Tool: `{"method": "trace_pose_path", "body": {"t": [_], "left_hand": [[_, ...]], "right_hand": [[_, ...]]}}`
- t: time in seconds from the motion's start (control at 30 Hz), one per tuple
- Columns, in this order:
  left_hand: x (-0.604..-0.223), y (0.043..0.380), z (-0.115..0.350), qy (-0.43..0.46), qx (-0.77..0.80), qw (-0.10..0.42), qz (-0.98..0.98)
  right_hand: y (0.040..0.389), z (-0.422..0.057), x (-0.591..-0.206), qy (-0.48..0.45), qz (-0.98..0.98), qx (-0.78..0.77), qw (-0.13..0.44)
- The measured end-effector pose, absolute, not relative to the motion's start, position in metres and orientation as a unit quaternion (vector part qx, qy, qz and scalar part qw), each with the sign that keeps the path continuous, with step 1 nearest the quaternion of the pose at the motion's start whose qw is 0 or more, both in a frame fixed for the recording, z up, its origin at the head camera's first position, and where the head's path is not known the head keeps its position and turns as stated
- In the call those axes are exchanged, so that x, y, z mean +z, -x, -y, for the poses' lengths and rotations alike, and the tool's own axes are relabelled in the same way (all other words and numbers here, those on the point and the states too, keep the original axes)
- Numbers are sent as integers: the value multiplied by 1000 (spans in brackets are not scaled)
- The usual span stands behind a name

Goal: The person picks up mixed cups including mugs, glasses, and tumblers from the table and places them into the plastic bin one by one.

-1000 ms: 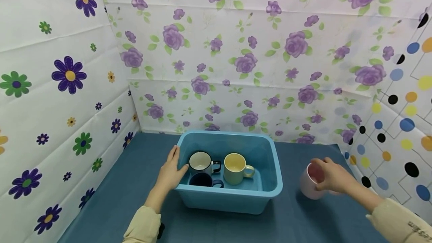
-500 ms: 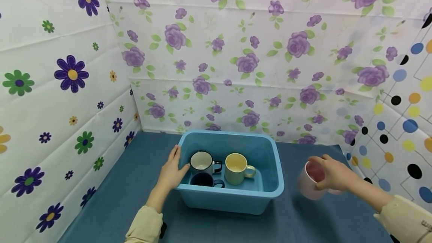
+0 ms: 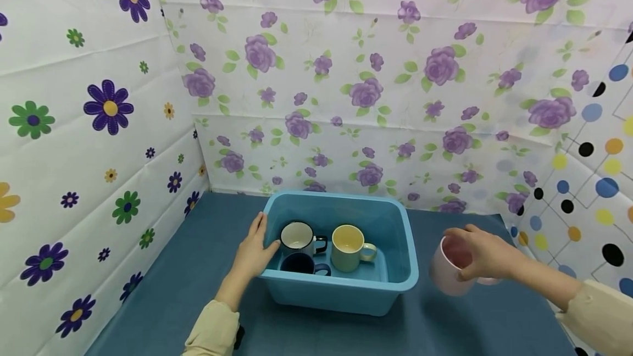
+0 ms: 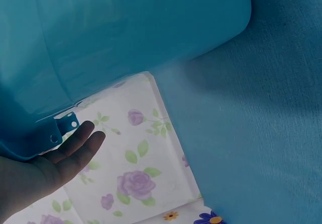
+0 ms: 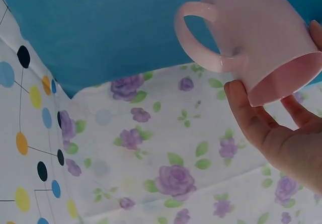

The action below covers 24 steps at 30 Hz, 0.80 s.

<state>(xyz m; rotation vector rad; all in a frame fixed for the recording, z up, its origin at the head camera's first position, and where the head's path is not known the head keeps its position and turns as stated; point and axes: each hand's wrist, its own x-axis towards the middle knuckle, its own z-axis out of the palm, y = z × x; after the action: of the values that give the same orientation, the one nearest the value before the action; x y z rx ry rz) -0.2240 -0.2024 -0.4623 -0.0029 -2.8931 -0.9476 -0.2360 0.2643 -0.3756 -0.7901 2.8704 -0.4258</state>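
Note:
My right hand [image 3: 487, 251] grips a pale pink mug [image 3: 447, 276] at its rim, to the right of the blue plastic bin [image 3: 341, 295]. The mug tilts slightly and hangs just above the table, its shadow below; its handle shows in the right wrist view [image 5: 193, 48]. My left hand [image 3: 250, 251] rests on the bin's left rim, fingers fairly straight along the outside and thumb over the inside. Inside the bin stand a white mug with a dark rim [image 3: 296, 236], a dark navy mug [image 3: 299, 262] partly hidden by the front wall, and a yellow mug [image 3: 348, 254].
A dark blue cloth [image 3: 173, 290] covers the table. Behind it rises a sheet with purple roses [image 3: 366, 92]. Flower-printed [image 3: 109, 109] and dotted sheets [image 3: 605, 188] enclose the left and right sides. The bin's right part has bare floor beside the yellow mug.
My right hand has moved slightly left with the pink mug, lifting it a little off the table. The left hand stays on the bin's rim. The head view has shifted slightly.

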Motion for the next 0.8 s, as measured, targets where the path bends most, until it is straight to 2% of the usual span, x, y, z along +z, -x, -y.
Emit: {"method": "trace_pose_path", "body": {"t": [0.8], "left_hand": [[-461,224,201,8,-300,51,952]], "right_hand": [[235,-238,-318,287,-947,-119,82]]}}
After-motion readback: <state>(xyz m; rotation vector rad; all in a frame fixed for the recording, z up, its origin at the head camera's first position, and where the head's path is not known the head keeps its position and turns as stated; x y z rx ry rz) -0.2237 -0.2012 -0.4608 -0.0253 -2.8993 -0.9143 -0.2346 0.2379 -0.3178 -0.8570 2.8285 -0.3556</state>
